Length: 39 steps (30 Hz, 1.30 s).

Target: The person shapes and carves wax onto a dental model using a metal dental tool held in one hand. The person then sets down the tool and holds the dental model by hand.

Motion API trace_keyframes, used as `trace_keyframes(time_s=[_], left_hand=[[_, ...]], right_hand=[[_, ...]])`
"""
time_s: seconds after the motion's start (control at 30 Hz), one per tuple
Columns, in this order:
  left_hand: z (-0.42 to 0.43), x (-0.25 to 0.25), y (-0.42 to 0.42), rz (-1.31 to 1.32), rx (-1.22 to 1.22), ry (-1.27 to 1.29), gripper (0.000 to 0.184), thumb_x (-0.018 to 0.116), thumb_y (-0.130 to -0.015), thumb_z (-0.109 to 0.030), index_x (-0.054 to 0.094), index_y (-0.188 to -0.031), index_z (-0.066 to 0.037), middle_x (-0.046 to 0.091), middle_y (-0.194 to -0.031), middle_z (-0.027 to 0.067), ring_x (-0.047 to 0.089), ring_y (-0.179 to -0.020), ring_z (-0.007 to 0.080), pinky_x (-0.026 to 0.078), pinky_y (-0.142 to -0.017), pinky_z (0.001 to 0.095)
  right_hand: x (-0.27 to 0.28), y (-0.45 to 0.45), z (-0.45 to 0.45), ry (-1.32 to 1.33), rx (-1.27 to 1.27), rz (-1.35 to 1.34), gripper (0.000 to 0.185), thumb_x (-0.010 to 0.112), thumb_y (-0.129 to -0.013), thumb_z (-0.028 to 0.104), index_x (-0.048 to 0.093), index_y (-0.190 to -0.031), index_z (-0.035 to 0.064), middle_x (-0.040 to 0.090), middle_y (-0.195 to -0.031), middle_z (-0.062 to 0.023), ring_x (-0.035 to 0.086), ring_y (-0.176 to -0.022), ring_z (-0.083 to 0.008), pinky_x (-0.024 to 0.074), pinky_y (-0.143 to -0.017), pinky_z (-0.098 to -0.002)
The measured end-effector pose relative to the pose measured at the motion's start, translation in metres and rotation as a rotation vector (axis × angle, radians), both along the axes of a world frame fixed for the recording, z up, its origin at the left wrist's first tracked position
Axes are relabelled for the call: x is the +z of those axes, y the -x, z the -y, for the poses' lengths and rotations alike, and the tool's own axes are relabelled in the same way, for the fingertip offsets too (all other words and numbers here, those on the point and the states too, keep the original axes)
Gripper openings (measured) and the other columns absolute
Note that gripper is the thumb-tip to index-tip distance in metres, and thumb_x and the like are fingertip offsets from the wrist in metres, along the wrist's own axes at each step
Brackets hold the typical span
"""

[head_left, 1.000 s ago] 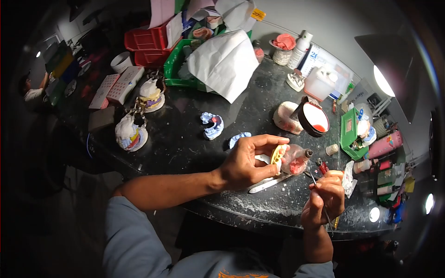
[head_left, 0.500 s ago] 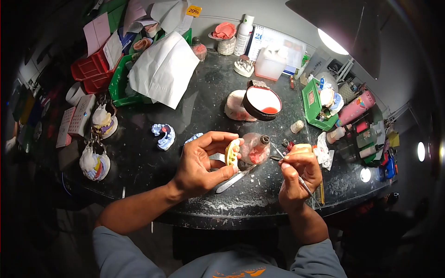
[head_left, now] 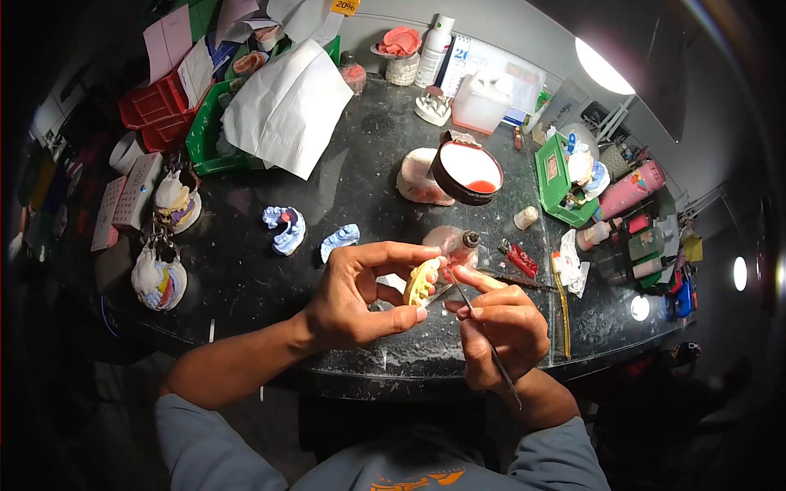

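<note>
Between thumb and fingers, my left hand [head_left: 360, 290] grips a yellow dental model [head_left: 422, 282] with whitish and pink teeth along its right side. My right hand [head_left: 508, 327] pinches a thin metal dental carving tool [head_left: 493, 352], its tip up close to the model's upper right edge. Whether the tip touches is too small to tell. Just behind the hands stands a glass spirit-lamp-like bottle [head_left: 460, 244] with a dark metal cap and pink matter inside, partly hidden. Blue dental models lie behind my left hand, one horseshoe-shaped [head_left: 286, 231] and one smaller [head_left: 340, 240].
A round tin [head_left: 442, 176] of pink-white material stands tilted behind the bottle. Mounted models [head_left: 160, 274] sit at left beside a green bin [head_left: 196, 139] with papers. On the right are a green tray [head_left: 557, 180], a yellow stick [head_left: 562, 315] and a crumpled tissue [head_left: 571, 266]. A lamp [head_left: 603, 69] shines overhead.
My right hand has moved left, bringing the carving tool up to the yellow model. My left hand has shifted slightly right with the model, uncovering more of the smaller blue model.
</note>
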<state>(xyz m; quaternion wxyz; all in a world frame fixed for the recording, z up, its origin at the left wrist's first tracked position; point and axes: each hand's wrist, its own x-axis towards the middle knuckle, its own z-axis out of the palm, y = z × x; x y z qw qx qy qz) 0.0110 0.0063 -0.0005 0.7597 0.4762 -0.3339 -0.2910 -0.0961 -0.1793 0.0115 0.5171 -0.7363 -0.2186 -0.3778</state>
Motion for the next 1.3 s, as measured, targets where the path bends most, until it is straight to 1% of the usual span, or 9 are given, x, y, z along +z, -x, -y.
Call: trace_keyframes(time_s=[0.1,0.2,0.37,0.47,0.67,0.77,1.0,1.1,1.3], left_hand=[[-0.001,-0.002,0.000,0.030,0.000,0.000,0.060,0.077,-0.077,0.005,0.056,-0.133,0.008,0.062,-0.130,0.0197,0.063,-0.118,0.0236,0.058,-0.095,0.0369],[-0.001,-0.004,-0.002,0.031,-0.008,0.027,0.060,0.077,-0.076,0.005,0.056,-0.132,0.007,0.062,-0.129,0.0195,0.062,-0.119,0.0248,0.058,-0.095,0.0376],[-0.001,-0.006,-0.002,0.021,-0.028,0.051,0.060,0.075,-0.076,0.006,0.055,-0.133,0.008,0.061,-0.130,0.0213,0.061,-0.122,0.0266,0.058,-0.095,0.0377],[0.000,-0.006,-0.004,-0.033,-0.083,0.090,0.059,0.075,-0.078,0.005,0.057,-0.134,0.006,0.062,-0.126,0.0155,0.064,-0.113,0.0196,0.060,-0.091,0.0354],[0.000,-0.004,-0.006,-0.023,-0.124,0.077,0.059,0.074,-0.079,0.005,0.056,-0.135,0.006,0.062,-0.130,0.0161,0.061,-0.119,0.0211,0.059,-0.093,0.0372],[-0.001,-0.002,-0.006,-0.071,-0.147,0.079,0.060,0.074,-0.077,0.007,0.054,-0.134,0.009,0.060,-0.132,0.0234,0.058,-0.125,0.0281,0.057,-0.097,0.0375],[-0.002,-0.002,-0.007,-0.079,-0.165,0.075,0.061,0.074,-0.076,0.007,0.054,-0.134,0.010,0.060,-0.130,0.0221,0.059,-0.124,0.0276,0.056,-0.098,0.0378],[-0.002,0.000,-0.007,-0.093,-0.171,0.068,0.061,0.074,-0.076,0.008,0.054,-0.134,0.010,0.060,-0.130,0.0213,0.060,-0.123,0.0271,0.056,-0.098,0.0376],[-0.002,0.002,-0.007,-0.111,-0.166,0.073,0.060,0.074,-0.076,0.007,0.055,-0.133,0.010,0.061,-0.129,0.0206,0.060,-0.122,0.0262,0.056,-0.098,0.0369]], right_hand=[[0.000,0.003,-0.004,-0.127,0.055,-0.051,0.025,0.062,-0.076,-0.016,0.060,-0.100,-0.0076,0.064,-0.083,-0.0174,0.068,-0.078,-0.0247,0.0576,-0.092,-0.0524],[0.002,0.005,-0.008,-0.139,0.024,-0.063,0.026,0.060,-0.075,-0.018,0.059,-0.100,-0.0090,0.063,-0.082,-0.0174,0.066,-0.074,-0.0214,0.0580,-0.092,-0.0551],[0.004,0.006,-0.008,-0.119,0.070,-0.091,0.024,0.058,-0.075,-0.017,0.059,-0.098,-0.0097,0.063,-0.081,-0.0192,0.066,-0.075,-0.0216,0.0584,-0.091,-0.0556],[0.004,0.008,-0.007,-0.127,0.093,-0.111,0.023,0.058,-0.075,-0.016,0.059,-0.097,-0.0100,0.062,-0.080,-0.0193,0.065,-0.073,-0.0214,0.0576,-0.091,-0.0571],[0.006,0.007,-0.005,-0.117,0.131,-0.113,0.022,0.055,-0.073,-0.016,0.058,-0.095,-0.0104,0.059,-0.078,-0.0179,0.062,-0.070,-0.0204,0.0569,-0.092,-0.0589],[0.008,0.007,-0.004,-0.102,0.140,-0.102,0.022,0.054,-0.072,-0.017,0.058,-0.093,-0.0105,0.058,-0.077,-0.0178,0.061,-0.069,-0.0200,0.0571,-0.092,-0.0593],[0.007,0.007,-0.004,-0.100,0.152,-0.092,0.024,0.053,-0.071,-0.017,0.058,-0.094,-0.0107,0.058,-0.077,-0.0176,0.060,-0.068,-0.0194,0.0573,-0.092,-0.0592],[0.010,0.006,-0.002,-0.046,0.145,-0.095,0.024,0.054,-0.071,-0.017,0.059,-0.093,-0.0100,0.058,-0.077,-0.0174,0.060,-0.067,-0.0192,0.0578,-0.092,-0.0591],[0.011,0.005,-0.004,-0.032,0.132,-0.081,0.025,0.054,-0.069,-0.018,0.061,-0.091,-0.0090,0.058,-0.077,-0.0170,0.061,-0.066,-0.0188,0.0583,-0.091,-0.0588]])
